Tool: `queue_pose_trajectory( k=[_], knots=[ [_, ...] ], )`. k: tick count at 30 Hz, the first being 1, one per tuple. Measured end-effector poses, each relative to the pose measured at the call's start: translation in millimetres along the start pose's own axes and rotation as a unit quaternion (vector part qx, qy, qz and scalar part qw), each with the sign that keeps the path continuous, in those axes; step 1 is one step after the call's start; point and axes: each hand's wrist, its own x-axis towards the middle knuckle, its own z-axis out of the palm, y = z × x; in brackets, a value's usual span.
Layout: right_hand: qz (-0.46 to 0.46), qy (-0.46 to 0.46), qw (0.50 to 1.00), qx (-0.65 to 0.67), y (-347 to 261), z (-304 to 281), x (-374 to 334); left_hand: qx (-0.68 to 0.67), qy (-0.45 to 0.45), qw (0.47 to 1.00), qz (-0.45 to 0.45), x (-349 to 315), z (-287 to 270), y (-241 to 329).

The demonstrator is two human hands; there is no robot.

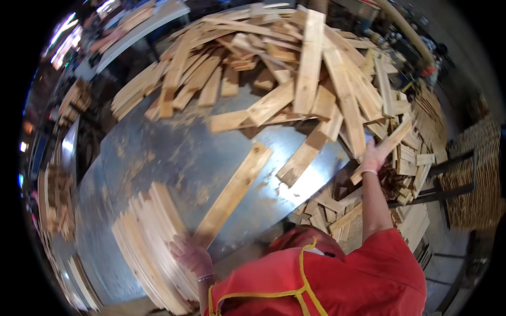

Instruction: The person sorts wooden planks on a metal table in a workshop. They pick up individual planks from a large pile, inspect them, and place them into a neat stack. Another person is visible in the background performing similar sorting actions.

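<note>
My right hand, in a pale pinkish glove, is closed around a short wooden board at the right edge of the table, beside the big pile. A similar glove covers my left hand, whose fingers lie stretched over the near end of a neat stack of boards standing on edge. Next to that hand, one loose board lies slantwise on the metal table, its near end against the thumb side. Whether the left hand touches this board I cannot tell.
A large jumbled pile of boards covers the far side of the round metal table. Shorter offcuts lie below its right edge, near a dark metal frame. More stacked wood stands at left.
</note>
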Motion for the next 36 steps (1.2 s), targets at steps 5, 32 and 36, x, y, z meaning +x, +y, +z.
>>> queue_pose_trajectory(
  k=[5, 32, 36],
  knots=[
    [0.326, -0.006, 0.935, 0.138, 104, -44, 104, -0.176, -0.109, 0.971, 0.121, 52, -16, 77],
    [0.146, -0.518, 0.832, 0.136, -92, 43, -241, -0.836, -0.191, 0.376, -0.350, -29, 16, 15],
    [0.003, -0.674, 0.738, -0.032, -79, 90, -374, -0.688, -0.283, 0.603, -0.289, -43, 0, -1]
  ],
)
